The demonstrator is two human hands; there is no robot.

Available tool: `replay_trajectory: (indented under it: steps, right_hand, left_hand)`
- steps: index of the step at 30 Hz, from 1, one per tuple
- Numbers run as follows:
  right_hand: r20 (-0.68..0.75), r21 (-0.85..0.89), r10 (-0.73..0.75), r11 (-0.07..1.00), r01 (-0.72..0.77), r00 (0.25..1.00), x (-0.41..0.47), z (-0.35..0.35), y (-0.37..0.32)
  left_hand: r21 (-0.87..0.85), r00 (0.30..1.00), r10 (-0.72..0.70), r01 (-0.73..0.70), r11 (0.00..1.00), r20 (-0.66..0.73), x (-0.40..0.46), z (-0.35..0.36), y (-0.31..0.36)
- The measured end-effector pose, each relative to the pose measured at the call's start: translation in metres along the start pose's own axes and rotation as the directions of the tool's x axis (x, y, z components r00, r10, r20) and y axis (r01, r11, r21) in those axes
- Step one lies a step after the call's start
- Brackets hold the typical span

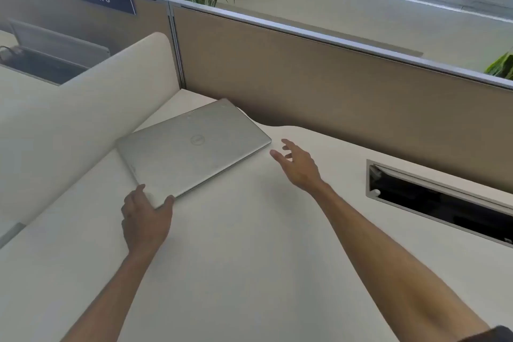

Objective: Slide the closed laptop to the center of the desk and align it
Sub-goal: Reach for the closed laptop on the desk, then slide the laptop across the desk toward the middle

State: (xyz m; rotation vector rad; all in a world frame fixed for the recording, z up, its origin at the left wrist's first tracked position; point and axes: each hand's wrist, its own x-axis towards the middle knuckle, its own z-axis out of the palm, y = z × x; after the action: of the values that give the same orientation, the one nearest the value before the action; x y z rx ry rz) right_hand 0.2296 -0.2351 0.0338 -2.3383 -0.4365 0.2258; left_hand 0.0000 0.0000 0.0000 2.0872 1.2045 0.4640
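One white desk (249,258) fills the view; the closed silver laptop (191,147) lies skewed in its far left corner, against the cream side divider (69,119); the left hand (145,216) pinches the laptop's near corner, thumb and fingers clamped on it; the right hand (298,165) hovers spread, just beside the right corner. The grasp is under way; next, I judge, the right hand must close so both can slide it rightward and square it.

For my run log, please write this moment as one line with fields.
laptop: closed, skewed, far-left of desk | left hand: gripping near corner | right hand: open, close to right corner, not touching | step: slide not done
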Motion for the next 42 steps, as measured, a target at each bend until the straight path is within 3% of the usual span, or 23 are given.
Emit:
replay_trajectory:
  steps: [9, 21, 29, 34, 37, 42]
  right_hand:
    - [0.125, -0.119, 0.016, 0.993, -0.001, 0.992, 0.041, 0.016, -0.012]
    - [0.185, -0.203, 0.024, 0.979, 0.014, 0.982, 0.093, 0.044, -0.025]
    - [0.16, -0.276, 0.164, 0.954, -0.116, 0.973, 0.12, 0.063, -0.034]
    - [0.214, -0.154, 0.291, 0.953, -0.262, 0.932, 0.132, 0.061, -0.031]
    - [0.252, -0.07, 0.327, 0.945, -0.32, 0.911, 0.134, 0.058, -0.024]
    - [0.145, -0.023, 0.359, 0.933, -0.36, 0.922, 0.124, 0.062, -0.009]
  left_hand:
    - [-0.094, 0.999, -0.04, 0.037, 0.995, -0.029, 0.036, 0.006, -0.002]
    - [-0.14, 0.988, -0.147, 0.14, 0.98, -0.041, 0.069, 0.021, 0.012]
    - [-0.219, 0.964, -0.258, 0.24, 0.946, -0.059, 0.079, 0.024, 0.014]
    - [-0.366, 0.889, -0.458, 0.428, 0.826, 0.006, 0.097, 0.012, 0.016]
    - [-0.401, 0.859, -0.51, 0.481, 0.78, 0.038, 0.099, 0.011, 0.014]
    - [-0.451, 0.823, -0.564, 0.528, 0.72, 0.063, 0.092, 0.015, 0.01]
